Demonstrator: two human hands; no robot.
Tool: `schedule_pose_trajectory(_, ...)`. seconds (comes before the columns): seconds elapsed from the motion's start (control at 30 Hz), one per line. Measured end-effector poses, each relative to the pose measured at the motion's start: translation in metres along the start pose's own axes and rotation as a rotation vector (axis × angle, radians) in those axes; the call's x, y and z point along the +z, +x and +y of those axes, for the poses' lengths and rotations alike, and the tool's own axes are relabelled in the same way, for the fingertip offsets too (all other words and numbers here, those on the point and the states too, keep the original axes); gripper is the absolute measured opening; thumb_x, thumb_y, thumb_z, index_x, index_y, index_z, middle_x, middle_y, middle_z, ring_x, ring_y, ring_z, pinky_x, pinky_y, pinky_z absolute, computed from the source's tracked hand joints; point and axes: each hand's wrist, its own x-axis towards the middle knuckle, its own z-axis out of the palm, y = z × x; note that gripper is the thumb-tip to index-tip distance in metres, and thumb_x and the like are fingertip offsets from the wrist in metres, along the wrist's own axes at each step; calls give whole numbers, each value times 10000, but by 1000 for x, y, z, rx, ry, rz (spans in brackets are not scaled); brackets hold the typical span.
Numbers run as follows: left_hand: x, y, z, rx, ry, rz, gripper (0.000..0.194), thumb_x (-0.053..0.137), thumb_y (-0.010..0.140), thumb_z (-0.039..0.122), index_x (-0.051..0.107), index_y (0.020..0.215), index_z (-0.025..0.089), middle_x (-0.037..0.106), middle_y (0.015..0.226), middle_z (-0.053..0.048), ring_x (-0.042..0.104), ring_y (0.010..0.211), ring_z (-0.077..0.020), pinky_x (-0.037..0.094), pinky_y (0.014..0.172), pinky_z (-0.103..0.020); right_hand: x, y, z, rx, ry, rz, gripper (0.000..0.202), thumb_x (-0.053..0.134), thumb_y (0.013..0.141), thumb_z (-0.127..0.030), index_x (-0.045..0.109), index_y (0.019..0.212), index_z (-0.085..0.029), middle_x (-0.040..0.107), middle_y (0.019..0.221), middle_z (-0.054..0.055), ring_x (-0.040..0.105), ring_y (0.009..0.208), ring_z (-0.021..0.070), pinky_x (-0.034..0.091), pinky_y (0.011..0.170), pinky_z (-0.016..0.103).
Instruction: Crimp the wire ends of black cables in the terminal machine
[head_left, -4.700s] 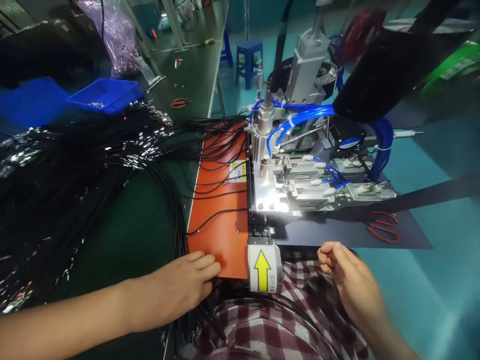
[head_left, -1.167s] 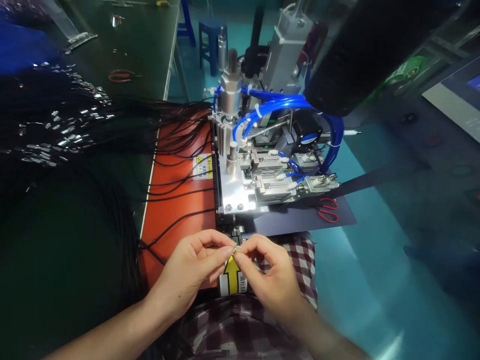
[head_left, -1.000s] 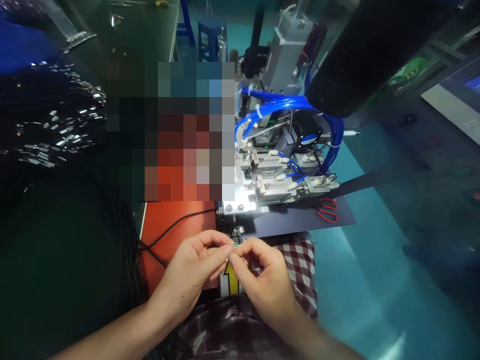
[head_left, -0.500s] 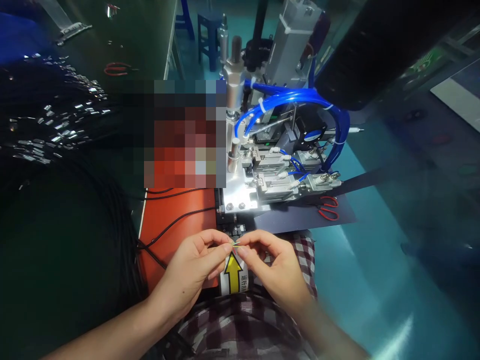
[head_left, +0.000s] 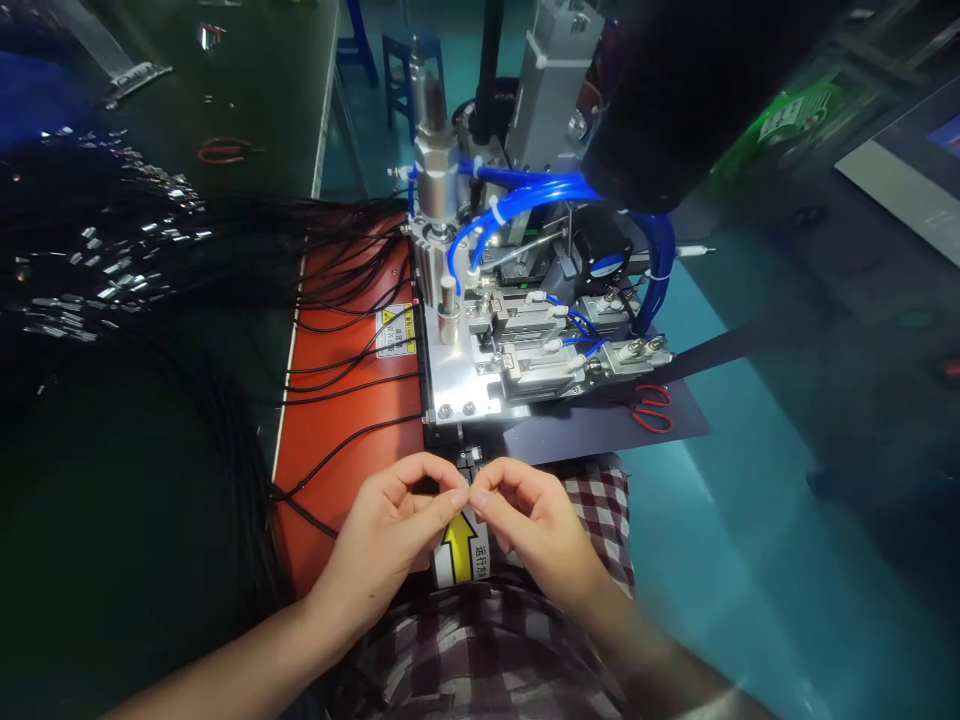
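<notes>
- Silver metal machine with blue tubes (head_left: pixel 517 350), beyond both hands.
- Flat orange-red panel (head_left: pixel 360 440), beneath thin black cables (head_left: pixel 352 434), one reaching the left hand.
- Left hand (head_left: pixel 382 545) and right hand (head_left: pixel 544 530), pinched closed, fingertips meeting; contents indistinguishable.

Dim surroundings, bright glare on the metal plate (head_left: pixel 454 378), blurred, stretched edges.

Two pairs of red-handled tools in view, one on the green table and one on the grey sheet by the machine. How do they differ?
Pose: table tool points its tip image-right; sheet tool points its tip image-left.
Size in view: sheet tool's handle loops look rounder, table tool's flatter.
Shared: red handles, lying flat, neither held.
</notes>
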Motion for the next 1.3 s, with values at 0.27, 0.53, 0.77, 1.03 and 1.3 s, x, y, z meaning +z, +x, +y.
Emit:
schedule_pose_trajectory(0.27, -3, 0, 1, -15, 20, -54, 185, 560, 844, 394, 506, 842, 218, 251, 434, 114, 165, 408, -48, 189, 398, -166, -1, -6, 5, -243, -344, 97, 148, 506, 863, -200, 527, 718, -177, 484, 672, -14, 426, 608, 123, 355, 566, 253)
schedule_pose_trajectory(0.53, -1, 6, 7, 172, 551, 47, 157, 512, 858, 365, 546, 894, 216, 476, 621, 42, 459, 494, -103, 353, 400, -179, -15, 4, 8, -303, -457, 95, 144, 504, 863, -182, 536, 723, -184, 526, 686, -2, 474, 627, 134, 387, 569, 249)
schedule_pose_trajectory(0.77, -15, 19, 10, 527, 1004, 126, 162, 480, 875, 228, 631, 930, 214, 585, 853, -22, 566, 785, -162, 438, 685, -253, -30, 28, 5, -142, -244, 71, 146, 556, 823, -244, 543, 699, -168, 467, 590, -38, 406, 521, 100, 331, 487, 225)
schedule_pose_trajectory(1.03, -28, 23, 0, 633, 970, 118, 202, 504, 882, 225, 657, 1015, 218, 620, 893, -34, 583, 819, -158, 450, 703, -236, -35, 35, 6, -59, -146, 56, 148, 581, 782, -271, 549, 689, -160, 464, 569, -46, 411, 489, 92, 324, 466, 219)
schedule_pose_trajectory(1.3, -38, 25, -8, 690, 1075, 94, 265, 456, 901, 203, 644, 1086, 222, 566, 800, -22, 559, 720, -136, 442, 640, -228, -32, 38, 12, -61, -160, 29, 135, 579, 778, -263, 563, 693, -158, 501, 589, -34, 435, 494, 94, 349, 467, 220)
